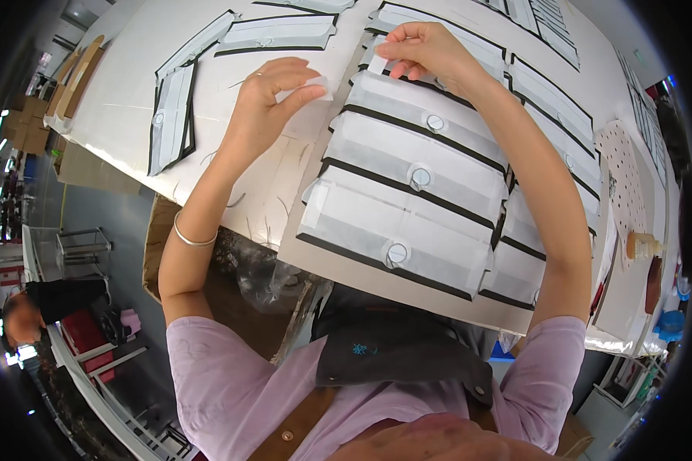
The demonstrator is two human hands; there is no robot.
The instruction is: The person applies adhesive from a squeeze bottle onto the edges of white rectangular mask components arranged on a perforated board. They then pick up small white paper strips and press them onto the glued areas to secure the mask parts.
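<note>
Over the worktable, my left hand (265, 104) pinches a small white translucent slip (307, 88) between thumb and fingers. My right hand (427, 58) is at the far end of a column of flat pale panels, with thumb and forefinger closed on a small white strip (377, 63). Each panel has black edging and a round button; the nearest panel (346, 223) lies at the front of the column. Behind it are a second panel (377, 175) and a third panel (400, 117), overlapping in a row on a grey board (304, 246).
Another column of similar panels (519, 200) lies to the right. More panels (173, 119) lie loose at the far left of the white table (115, 115). A perforated sheet (621, 169) and a small amber bottle (642, 246) sit at the right edge. An open cardboard box (155, 246) stands below the table.
</note>
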